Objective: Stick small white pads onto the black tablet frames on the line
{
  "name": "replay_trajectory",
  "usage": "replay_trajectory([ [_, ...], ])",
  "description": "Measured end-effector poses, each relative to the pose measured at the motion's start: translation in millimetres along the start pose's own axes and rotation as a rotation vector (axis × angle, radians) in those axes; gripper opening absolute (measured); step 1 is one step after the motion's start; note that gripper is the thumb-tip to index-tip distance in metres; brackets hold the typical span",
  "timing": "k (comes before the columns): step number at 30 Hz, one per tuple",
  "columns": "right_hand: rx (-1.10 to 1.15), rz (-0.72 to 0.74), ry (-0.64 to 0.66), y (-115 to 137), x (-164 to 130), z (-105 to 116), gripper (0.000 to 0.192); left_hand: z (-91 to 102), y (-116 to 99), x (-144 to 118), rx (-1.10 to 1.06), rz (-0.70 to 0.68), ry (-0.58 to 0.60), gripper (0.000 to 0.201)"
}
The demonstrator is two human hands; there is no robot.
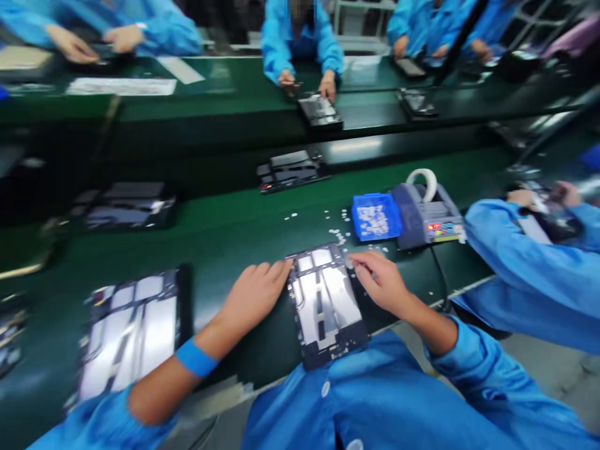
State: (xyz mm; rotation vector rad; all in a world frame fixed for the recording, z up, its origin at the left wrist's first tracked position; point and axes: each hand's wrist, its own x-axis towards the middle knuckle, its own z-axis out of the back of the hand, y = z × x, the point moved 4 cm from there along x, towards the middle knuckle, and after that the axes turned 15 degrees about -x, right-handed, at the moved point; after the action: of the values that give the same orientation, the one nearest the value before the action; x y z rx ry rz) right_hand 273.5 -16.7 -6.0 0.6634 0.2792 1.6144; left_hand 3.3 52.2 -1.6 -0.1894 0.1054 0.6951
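An opened tablet (328, 294), its silvery battery cells and dark frame exposed, lies at the table's near edge against my blue work coat. At its upper left edge is my left hand (260, 290), fingers curled, with the fingertips gripping that edge. My right hand (382, 281) is by the upper right edge, thumb and forefinger pinched together; something small and pale shows at the tips, too blurred to name. Small white pieces (341, 237) are scattered just beyond the tablet. A blue tray (376, 217) holds many more of them, beside a grey tape dispenser (429, 212) with a white roll.
Another opened tablet (134, 331) lies left of my left arm. Further opened tablets (126, 203) (293, 170) rest farther back. Across the table, co-workers in blue handle devices. On the right, a co-worker's sleeve (515, 250) reaches close to the dispenser, whose cable (439, 275) hangs down.
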Motion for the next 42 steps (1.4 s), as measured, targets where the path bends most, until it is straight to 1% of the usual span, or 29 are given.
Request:
replay_trajectory([
  [2, 0.087, -0.310, -0.148, -36.5, -38.3, 37.3, 0.029, -4.1, 8.6, 2.1, -0.050, 0.037, -0.038, 0.054],
  [3, 0.067, -0.429, -0.238, -53.8, -57.5, 57.4, 0.029, -5.0, 11.2, 3.5, -0.074, 0.051, -0.047, 0.053],
  [4, -0.003, -0.500, -0.328, -69.3, -73.9, 77.9, 0.031, -5.0, 12.4, 5.0, -0.091, 0.059, -0.046, 0.052],
  [5, -0.119, -0.519, -0.406, -82.4, -85.9, 97.7, 0.032, -4.1, 12.6, 6.4, -0.097, 0.062, -0.037, 0.052],
  [6, -0.268, -0.495, -0.462, -93.2, -92.6, 115.5, 0.034, -2.3, 12.2, 7.8, -0.095, 0.063, -0.024, 0.052],
  [7, -0.425, -0.447, -0.484, -102.3, -94.2, 129.7, 0.037, 0.1, 11.7, 9.1, -0.089, 0.063, -0.010, 0.053],
  [8, -0.572, -0.391, -0.472, -110.0, -91.4, 139.8, 0.042, 2.7, 11.2, 10.2, -0.082, 0.062, 0.002, 0.054],
  [10, -0.788, -0.298, -0.377, -122.8, -78.3, 149.8, 0.053, 8.1, 11.1, 11.7, -0.072, 0.064, 0.011, 0.055],
  [11, -0.854, -0.270, -0.326, -127.6, -71.1, 151.9, 0.057, 10.4, 11.2, 12.2, -0.073, 0.064, 0.008, 0.055],
  [13, -0.912, -0.235, -0.251, -133.7, -60.9, 154.4, 0.062, 13.4, 11.8, 12.6, -0.078, 0.067, -0.002, 0.054],
  [15, -0.871, -0.214, -0.229, -135.7, -59.6, 157.0, 0.061, 13.8, 12.8, 12.7, -0.095, 0.074, -0.014, 0.053],
  [16, -0.807, -0.221, -0.240, -136.0, -62.4, 158.5, 0.058, 13.1, 13.5, 12.6, -0.110, 0.077, -0.021, 0.053],
  [17, -0.705, -0.255, -0.268, -136.5, -67.1, 159.7, 0.054, 12.0, 14.4, 12.3, -0.128, 0.082, -0.030, 0.052],
  [18, -0.545, -0.336, -0.318, -138.3, -73.4, 160.1, 0.049, 10.5, 15.5, 12.0, -0.149, 0.087, -0.042, 0.052],
  [19, -0.345, -0.454, -0.374, -141.4, -80.6, 157.9, 0.043, 8.7, 16.6, 11.6, -0.172, 0.091, -0.054, 0.052],
  [21, 0.069, -0.700, -0.435, -147.5, -92.6, 141.4, 0.036, 4.7, 19.0, 10.6, -0.208, 0.098, -0.078, 0.052],
  [22, 0.235, -0.787, -0.430, -148.7, -94.8, 128.7, 0.037, 2.6, 20.1, 10.1, -0.220, 0.102, -0.088, 0.052],
  [23, 0.357, -0.838, -0.406, -148.8, -93.8, 115.5, 0.039, 0.8, 21.1, 9.5, -0.229, 0.105, -0.097, 0.052],
  [25, 0.492, -0.861, -0.357, -148.1, -84.3, 93.6, 0.043, -2.1, 22.8, 8.5, -0.244, 0.113, -0.112, 0.052],
  [27, 0.607, -0.877, -0.354, -149.6, -71.7, 80.5, 0.045, -4.1, 24.2, 7.6, -0.259, 0.119, -0.119, 0.052],
  [29, 0.686, -0.890, -0.358, -152.2, -60.5, 76.0, 0.045, -5.2, 25.2, 6.0, -0.274, 0.123, -0.123, 0.051],
  [31, 0.730, -0.900, -0.368, -153.5, -54.2, 76.8, 0.045, -5.1, 25.5, 2.9, -0.297, 0.131, -0.130, 0.051],
  [33, 0.744, -0.909, -0.384, -150.1, -54.0, 77.4, 0.044, -2.8, 23.7, -2.8, -0.358, 0.156, -0.171, 0.049],
  [34, 0.744, -0.913, -0.384, -145.3, -55.5, 75.6, 0.044, -0.5, 21.3, -6.6, -0.413, 0.176, -0.213, 0.047],
  [36, 0.744, -0.915, -0.348, -127.6, -59.5, 64.5, 0.041, 4.8, 11.4, -14.3, -0.589, 0.221, -0.315, 0.043],
  [38, 0.764, -0.899, -0.258, -98.7, -60.1, 42.9, 0.037, 7.8, -5.9, -17.9, -0.832, 0.271, -0.383, 0.037],
  [40, 0.773, -0.825, -0.102, -60.7, -52.7, 14.6, 0.033, 5.5, -27.9, -13.0, -1.111, 0.335, -0.376, 0.031],
  [42, 0.759, -0.693, 0.074, -19.9, -38.5, -13.8, 0.031, -0.8, -48.1, -1.0, -1.413, 0.391, -0.355, 0.026],
])
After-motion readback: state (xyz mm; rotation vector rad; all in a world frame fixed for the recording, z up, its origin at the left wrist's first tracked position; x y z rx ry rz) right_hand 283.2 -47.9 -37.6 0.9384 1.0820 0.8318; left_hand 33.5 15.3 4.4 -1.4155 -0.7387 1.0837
